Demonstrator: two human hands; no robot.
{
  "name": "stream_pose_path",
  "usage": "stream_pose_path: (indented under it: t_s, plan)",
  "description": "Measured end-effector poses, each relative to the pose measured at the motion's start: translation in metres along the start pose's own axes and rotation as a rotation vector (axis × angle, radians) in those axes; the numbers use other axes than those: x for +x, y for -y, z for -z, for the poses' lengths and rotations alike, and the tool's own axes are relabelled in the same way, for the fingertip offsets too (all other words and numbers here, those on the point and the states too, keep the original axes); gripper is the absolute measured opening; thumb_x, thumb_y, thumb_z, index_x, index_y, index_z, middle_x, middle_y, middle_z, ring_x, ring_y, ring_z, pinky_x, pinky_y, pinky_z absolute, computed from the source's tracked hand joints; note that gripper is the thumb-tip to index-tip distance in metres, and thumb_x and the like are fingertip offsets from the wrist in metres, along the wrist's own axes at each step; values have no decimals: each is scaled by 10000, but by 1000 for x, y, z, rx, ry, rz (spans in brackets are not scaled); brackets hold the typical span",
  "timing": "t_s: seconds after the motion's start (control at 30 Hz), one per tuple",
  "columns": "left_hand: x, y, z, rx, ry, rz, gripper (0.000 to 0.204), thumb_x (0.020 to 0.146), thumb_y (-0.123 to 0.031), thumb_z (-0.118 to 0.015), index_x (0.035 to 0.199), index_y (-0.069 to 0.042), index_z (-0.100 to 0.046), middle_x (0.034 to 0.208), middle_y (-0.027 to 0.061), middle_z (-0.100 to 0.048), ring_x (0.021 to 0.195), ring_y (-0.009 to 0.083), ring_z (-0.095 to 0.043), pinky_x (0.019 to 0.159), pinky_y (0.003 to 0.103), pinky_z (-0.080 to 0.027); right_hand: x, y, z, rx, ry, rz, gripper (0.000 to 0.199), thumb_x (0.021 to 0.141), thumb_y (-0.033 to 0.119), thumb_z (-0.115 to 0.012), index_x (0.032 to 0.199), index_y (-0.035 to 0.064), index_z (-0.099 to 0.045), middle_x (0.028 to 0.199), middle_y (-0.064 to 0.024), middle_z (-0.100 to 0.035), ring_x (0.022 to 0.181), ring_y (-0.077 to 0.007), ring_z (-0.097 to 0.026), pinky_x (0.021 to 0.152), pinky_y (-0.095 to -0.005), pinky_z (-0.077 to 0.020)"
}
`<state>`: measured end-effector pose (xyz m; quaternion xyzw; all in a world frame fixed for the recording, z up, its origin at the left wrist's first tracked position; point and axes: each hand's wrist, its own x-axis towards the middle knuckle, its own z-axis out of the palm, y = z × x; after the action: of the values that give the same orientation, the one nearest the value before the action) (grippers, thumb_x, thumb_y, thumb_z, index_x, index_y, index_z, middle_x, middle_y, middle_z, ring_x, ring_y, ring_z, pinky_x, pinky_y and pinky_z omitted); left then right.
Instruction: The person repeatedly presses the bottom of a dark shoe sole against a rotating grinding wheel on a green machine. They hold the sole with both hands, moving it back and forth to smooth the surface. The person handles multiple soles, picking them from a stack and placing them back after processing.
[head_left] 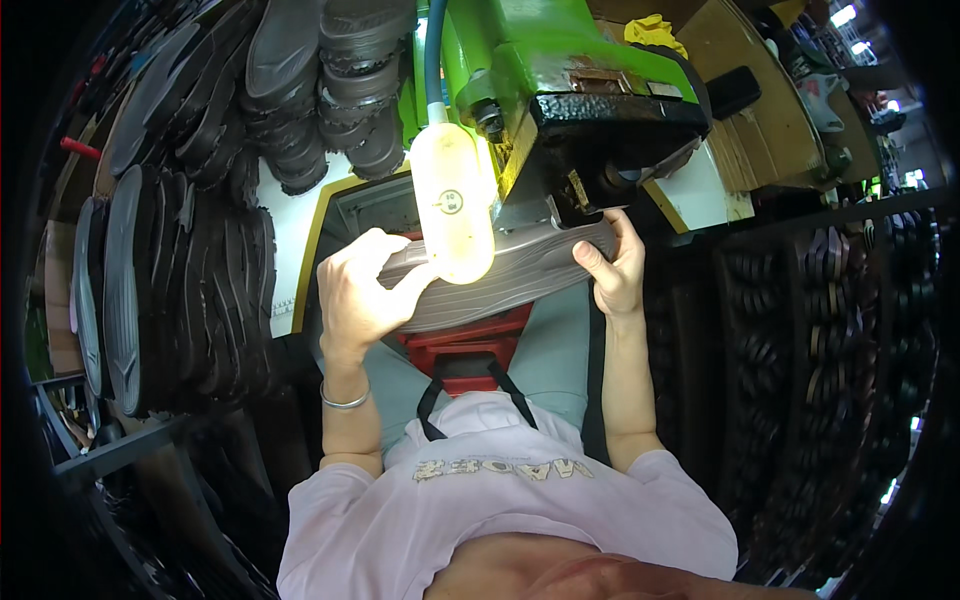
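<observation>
Head view: a white worktable [299, 228] with a yellow edge carries a green machine [545, 45] at the far centre and dark soles [205, 300] stacked at left; dark shelving [830, 350] stands at right. The grey-brown ridged sole [545, 262] is between the machine and the person's lap, partly behind a lit lamp [452, 185]. Its long axis runs left to right, right end slightly farther; toe end indeterminable. Left hand [365, 295] grips its left end, right hand [618, 268] its right. Far right, a cardboard box [778, 130]; contents unclear.

A footwear workshop; a green machine [570, 60], stacked grey soles [195, 290]; dim racks [790, 350] (seemingly of footwear) at right.
</observation>
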<state>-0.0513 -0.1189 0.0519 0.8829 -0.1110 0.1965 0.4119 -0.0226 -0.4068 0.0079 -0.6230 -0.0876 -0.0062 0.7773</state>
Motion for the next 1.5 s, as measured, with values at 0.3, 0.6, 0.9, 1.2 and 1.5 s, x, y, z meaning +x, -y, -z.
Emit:
stream_pose_path:
  t_s: [0.3, 0.6, 0.9, 1.2, 1.5]
  plan:
    - [-9, 15, 20, 93, 51, -18, 294, 645, -187, -825, 795, 14, -673, 703, 109, -637, 590, 258, -633, 551, 319, -499, -11, -10, -27, -79, 1, 17, 379, 779, 104, -749, 1081, -24, -558, 973, -80, -639, 897, -127, -586, 829, -257, -457]
    - [0, -10, 3, 189, -39, -159, 270, 662, -240, -806, 776, -40, -665, 690, 77, -626, 592, 270, -616, 564, 337, -495, -5, -9, -2, 90, -70, 9, 391, 808, 76, -718, 1122, -45, -520, 1026, -101, -623, 938, -130, -580, 858, -257, -452]
    - [6, 13, 29, 99, 75, -70, 266, 628, -182, -822, 778, -15, -679, 705, 94, -649, 600, 257, -636, 552, 316, -501, -12, -9, -31, 77, -18, -6, 357, 780, 64, -735, 1072, -24, -550, 986, -71, -635, 893, -120, -580, 824, -254, -451]
    - [-38, 37, 39, 44, 72, 102, 267, 626, -123, -825, 786, 5, -654, 681, 103, -615, 601, 234, -613, 553, 304, -460, -15, -15, -54, -144, 65, 2, 324, 768, 97, -754, 1026, -3, -587, 953, -73, -653, 896, -143, -606, 828, -279, -465]
    - [-88, 36, 5, -196, 163, 269, 260, 685, -126, -787, 871, 1, -657, 776, 110, -646, 686, 229, -641, 634, 294, -488, -14, -18, -59, -161, 99, 17, 344, 741, 30, -776, 1032, -8, -595, 954, -72, -658, 894, -144, -617, 831, -273, -478]
